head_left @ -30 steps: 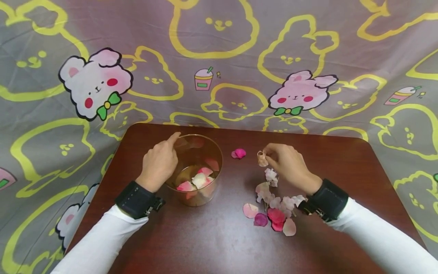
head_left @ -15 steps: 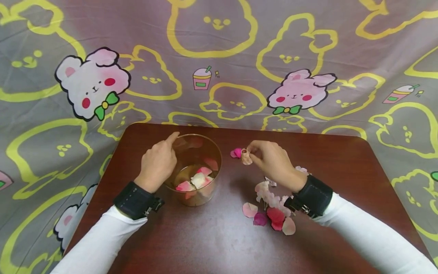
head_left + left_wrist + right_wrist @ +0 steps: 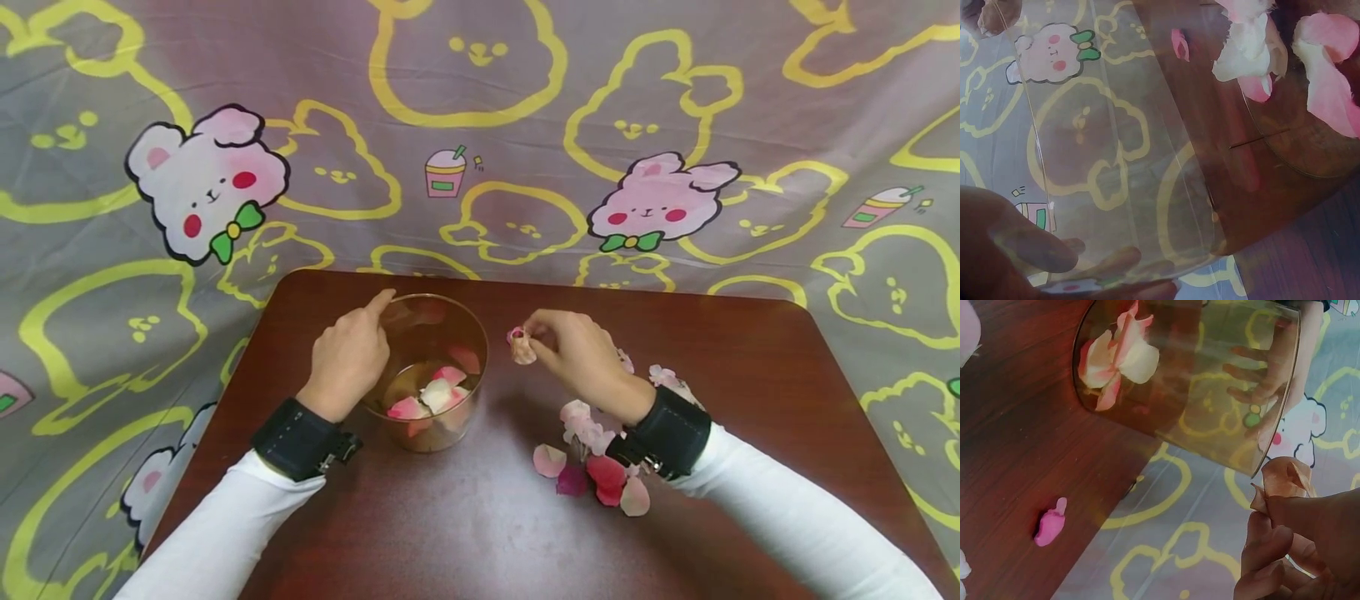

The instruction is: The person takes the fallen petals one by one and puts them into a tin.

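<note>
Petal transfer, risk noted.
Right hand point(image 3: 581, 358) pinches pale petal point(image 3: 522, 350); left hand point(image 3: 347, 360) grips clear cup point(image 3: 431, 371); loose pinch may drop it short.

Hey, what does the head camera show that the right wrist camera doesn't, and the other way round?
Only the head view shows both sleeves, the wrist straps, the heap of loose petals by the right arm, and the bunny cloth in full. Only the right wrist view shows, up close, the crumpled pale petal pinched in the right hand, and the left hand's fingers seen through the cup wall. Both show the clear cup with petals inside, the dark pink petal lying on the table, and the left hand on the cup.
</note>
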A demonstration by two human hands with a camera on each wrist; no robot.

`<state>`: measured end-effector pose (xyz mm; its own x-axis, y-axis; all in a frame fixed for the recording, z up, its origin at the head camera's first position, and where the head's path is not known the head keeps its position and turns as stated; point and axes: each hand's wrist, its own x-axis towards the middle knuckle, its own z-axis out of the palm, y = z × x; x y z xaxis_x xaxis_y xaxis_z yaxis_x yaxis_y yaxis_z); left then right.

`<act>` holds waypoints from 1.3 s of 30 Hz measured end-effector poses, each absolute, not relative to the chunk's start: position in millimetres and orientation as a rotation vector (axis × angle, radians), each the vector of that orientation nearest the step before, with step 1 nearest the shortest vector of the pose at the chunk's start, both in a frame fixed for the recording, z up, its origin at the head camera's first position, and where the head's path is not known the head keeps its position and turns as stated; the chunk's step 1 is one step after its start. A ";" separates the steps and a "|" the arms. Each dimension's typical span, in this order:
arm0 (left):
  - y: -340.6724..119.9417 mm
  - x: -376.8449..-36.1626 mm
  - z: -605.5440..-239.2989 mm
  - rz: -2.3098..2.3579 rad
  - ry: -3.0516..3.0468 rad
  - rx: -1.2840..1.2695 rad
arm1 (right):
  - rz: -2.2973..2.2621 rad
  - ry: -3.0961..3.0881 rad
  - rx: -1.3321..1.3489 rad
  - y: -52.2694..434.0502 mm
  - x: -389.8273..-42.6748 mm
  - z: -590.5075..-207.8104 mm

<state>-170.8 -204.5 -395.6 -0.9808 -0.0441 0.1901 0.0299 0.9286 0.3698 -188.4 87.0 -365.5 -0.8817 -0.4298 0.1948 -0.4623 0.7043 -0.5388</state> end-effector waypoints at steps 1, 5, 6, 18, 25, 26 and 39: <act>-204.4 -170.8 -395.7 -0.559 -2.892 0.012 | 0.922 -2.847 0.750 85.7 -188.5 -365.6; -203.9 -170.7 -395.9 -0.557 -2.890 0.013 | 0.910 -2.835 0.755 77.7 -187.6 -364.4; -203.9 -170.6 -396.1 -0.556 -2.887 0.013 | 0.912 -2.831 0.755 75.1 -187.4 -364.1; -204.2 -169.4 -395.7 -0.547 -2.880 0.013 | 0.921 -2.805 0.839 41.9 -181.3 -360.9; -204.2 -170.4 -395.9 -0.555 -2.878 0.008 | 0.874 -2.837 0.876 33.2 -182.8 -367.6; -204.3 -170.5 -396.0 -0.555 -2.880 0.008 | 0.856 -2.844 0.877 32.1 -183.0 -368.4; -204.4 -171.0 -396.6 -0.562 -2.885 0.009 | 0.750 -2.924 0.954 25.9 -179.0 -364.7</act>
